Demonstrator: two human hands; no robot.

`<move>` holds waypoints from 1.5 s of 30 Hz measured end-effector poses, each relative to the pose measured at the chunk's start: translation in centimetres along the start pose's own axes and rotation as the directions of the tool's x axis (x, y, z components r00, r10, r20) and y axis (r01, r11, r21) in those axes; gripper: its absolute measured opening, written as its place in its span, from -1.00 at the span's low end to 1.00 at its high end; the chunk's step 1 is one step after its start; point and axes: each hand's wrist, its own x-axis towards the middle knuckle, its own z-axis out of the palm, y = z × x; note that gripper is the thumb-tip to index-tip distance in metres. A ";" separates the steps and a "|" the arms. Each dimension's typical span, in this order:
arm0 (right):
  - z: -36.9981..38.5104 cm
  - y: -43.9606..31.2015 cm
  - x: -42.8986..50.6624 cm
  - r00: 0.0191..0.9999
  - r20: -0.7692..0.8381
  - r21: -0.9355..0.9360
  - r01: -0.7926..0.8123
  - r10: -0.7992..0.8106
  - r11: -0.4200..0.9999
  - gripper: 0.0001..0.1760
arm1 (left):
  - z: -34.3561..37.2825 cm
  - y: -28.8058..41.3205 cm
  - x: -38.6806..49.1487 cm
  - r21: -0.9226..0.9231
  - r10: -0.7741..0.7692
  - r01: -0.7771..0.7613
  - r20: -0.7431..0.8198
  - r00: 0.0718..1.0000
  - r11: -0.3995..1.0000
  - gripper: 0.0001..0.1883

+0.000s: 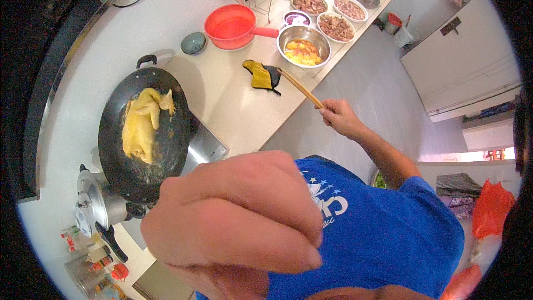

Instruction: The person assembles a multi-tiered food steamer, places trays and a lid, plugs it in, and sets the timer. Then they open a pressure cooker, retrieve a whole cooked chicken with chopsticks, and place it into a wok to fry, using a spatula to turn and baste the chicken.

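My right hand (340, 119) holds a pair of wooden chopsticks (300, 89) out over the counter's edge, their tips by a yellow-and-black cloth mitt or pot holder (262, 76). Very close to the camera, my left hand (233, 212) is curled into a fist; I see nothing in it, though its inner side is hidden. Left of it stands a large black wok (173, 91) on a cooktop (204, 148). A whole, yellow-skinned plucked bird, likely a chicken (141, 125), lies in the wok on an oily surface. My fist covers part of the cooktop.
A steel bowl of yellow food in sauce (303, 48), a red long-handled pan (230, 27) and a small dark bowl (193, 43) stand on the counter (233, 112). Several dishes of meat (336, 27) sit behind. A pressure cooker (100, 200) and bottles (100, 262) are at left.
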 end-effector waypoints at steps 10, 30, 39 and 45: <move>-4.4 -8.9 6.1 0.959 -0.171 0.075 0.242 -0.226 0.967 -0.85 | -1.1 -1.5 2.1 0.483 0.066 0.070 -0.260 0.963 0.873 -0.71; -5.5 -41.9 53.5 0.525 -0.621 -0.147 0.651 -0.582 0.744 -0.45 | -0.2 -19.2 -13.2 -0.161 -0.183 0.791 -0.981 -0.063 0.590 -0.69; -4.8 -42.9 53.2 0.656 -0.487 0.358 0.752 -0.576 0.554 -0.70 | 0.8 -21.1 -11.9 -0.114 -0.123 0.849 -0.991 -0.058 0.517 -0.70; -6.7 -43.2 46.9 0.769 -0.278 0.639 0.595 -0.575 0.487 -0.83 | 0.0 -21.7 -10.5 -0.055 -0.111 0.833 -0.994 0.008 0.550 -0.71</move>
